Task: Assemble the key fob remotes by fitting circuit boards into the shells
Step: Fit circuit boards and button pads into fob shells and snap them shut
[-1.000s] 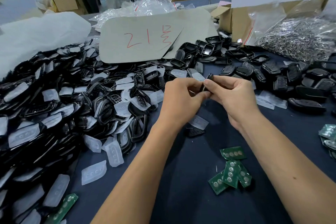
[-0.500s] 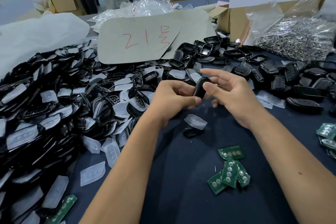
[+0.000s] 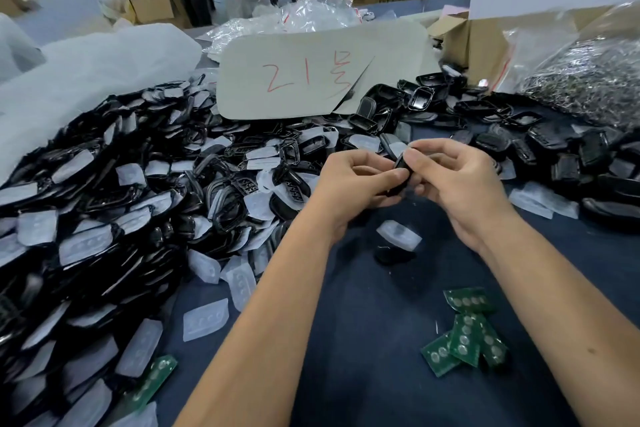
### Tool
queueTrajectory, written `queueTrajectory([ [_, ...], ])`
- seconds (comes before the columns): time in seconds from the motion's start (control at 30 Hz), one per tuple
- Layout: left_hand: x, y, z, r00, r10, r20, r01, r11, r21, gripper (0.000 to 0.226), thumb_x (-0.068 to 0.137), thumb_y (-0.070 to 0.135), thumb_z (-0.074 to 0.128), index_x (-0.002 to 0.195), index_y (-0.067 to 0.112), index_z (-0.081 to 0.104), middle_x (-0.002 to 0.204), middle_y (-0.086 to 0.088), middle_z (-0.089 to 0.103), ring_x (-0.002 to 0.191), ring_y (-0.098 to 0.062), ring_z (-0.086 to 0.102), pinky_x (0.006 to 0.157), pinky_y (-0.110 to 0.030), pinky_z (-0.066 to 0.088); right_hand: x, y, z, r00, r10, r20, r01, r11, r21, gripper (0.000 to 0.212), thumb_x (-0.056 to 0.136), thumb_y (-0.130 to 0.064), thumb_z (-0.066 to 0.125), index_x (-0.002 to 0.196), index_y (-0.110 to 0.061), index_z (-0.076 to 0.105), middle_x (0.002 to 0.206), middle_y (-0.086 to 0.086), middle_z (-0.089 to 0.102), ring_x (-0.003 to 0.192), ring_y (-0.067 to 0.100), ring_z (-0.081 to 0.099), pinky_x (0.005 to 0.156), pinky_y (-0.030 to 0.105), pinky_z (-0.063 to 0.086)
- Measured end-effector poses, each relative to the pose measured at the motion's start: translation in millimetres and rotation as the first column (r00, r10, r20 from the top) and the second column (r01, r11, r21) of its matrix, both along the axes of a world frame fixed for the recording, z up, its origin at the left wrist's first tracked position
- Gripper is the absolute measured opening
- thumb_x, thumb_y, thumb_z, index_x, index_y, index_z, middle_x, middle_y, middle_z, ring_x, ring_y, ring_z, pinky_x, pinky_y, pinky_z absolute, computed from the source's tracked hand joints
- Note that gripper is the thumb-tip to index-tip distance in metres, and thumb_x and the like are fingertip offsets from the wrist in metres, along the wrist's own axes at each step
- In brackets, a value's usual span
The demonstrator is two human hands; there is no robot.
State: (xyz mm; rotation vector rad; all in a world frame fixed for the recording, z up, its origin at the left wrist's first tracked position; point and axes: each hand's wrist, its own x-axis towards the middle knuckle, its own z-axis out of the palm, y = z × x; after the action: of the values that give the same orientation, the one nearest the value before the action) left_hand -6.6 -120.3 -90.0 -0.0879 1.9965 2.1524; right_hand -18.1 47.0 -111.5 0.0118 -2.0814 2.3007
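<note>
Both hands hold one black key fob shell (image 3: 401, 166) above the dark blue table, in the middle of the view. My left hand (image 3: 353, 180) grips its lower side with thumb and curled fingers. My right hand (image 3: 453, 177) pinches its upper end between thumb and fingertips. Whatever is inside the shell is hidden. Several green circuit boards (image 3: 465, 333) lie near my right forearm, and another green board (image 3: 152, 381) lies at the lower left. A translucent button pad (image 3: 398, 234) rests on a black shell part just below my hands.
A large heap of black shells and translucent pads (image 3: 104, 204) fills the left side. More black shells (image 3: 561, 156) lie at the right. A cardboard sheet with red writing (image 3: 311, 76), a bag of metal parts (image 3: 588, 80) and boxes stand behind.
The shell has turned in my hands. My right fingers, spread half a second ago, have closed back onto the shell's upper end. Both hands stay in the same spot.
</note>
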Motion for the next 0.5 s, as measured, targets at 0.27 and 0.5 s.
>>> queueTrajectory([
  [0.27, -4, -38, 16, 0.994, 0.105, 0.017, -0.105, 0.993, 0.050, 0.018, 0.084, 0.009, 0.084, 0.080, 0.006, 0.067, 0.079, -0.013, 0.074, 0.070, -0.023, 0.074, 0.062, -0.027, 0.061, -22, -24, 34, 0.942, 0.329, 0.061, -0.331, 0.943, 0.025, 0.016, 0.093, -0.022, 0.073, 0.098, -0.010, 0.081, 0.102, 0.016, 0.079, 0.092, 0.025, 0.075, 0.083, 0.031, 0.063],
  [0.5, -1, -94, 43, 0.900, 0.434, -0.025, -0.426, 0.892, 0.148, 0.011, 0.091, 0.003, 0.074, 0.096, -0.002, 0.066, 0.103, -0.021, 0.075, 0.086, -0.032, 0.078, 0.071, -0.034, 0.065, -56, -70, 53, 1.000, -0.031, -0.002, 0.029, 0.913, 0.407, 0.020, 0.095, -0.029, 0.075, 0.104, -0.011, 0.075, 0.106, 0.007, 0.076, 0.093, 0.022, 0.070, 0.091, 0.040, 0.060],
])
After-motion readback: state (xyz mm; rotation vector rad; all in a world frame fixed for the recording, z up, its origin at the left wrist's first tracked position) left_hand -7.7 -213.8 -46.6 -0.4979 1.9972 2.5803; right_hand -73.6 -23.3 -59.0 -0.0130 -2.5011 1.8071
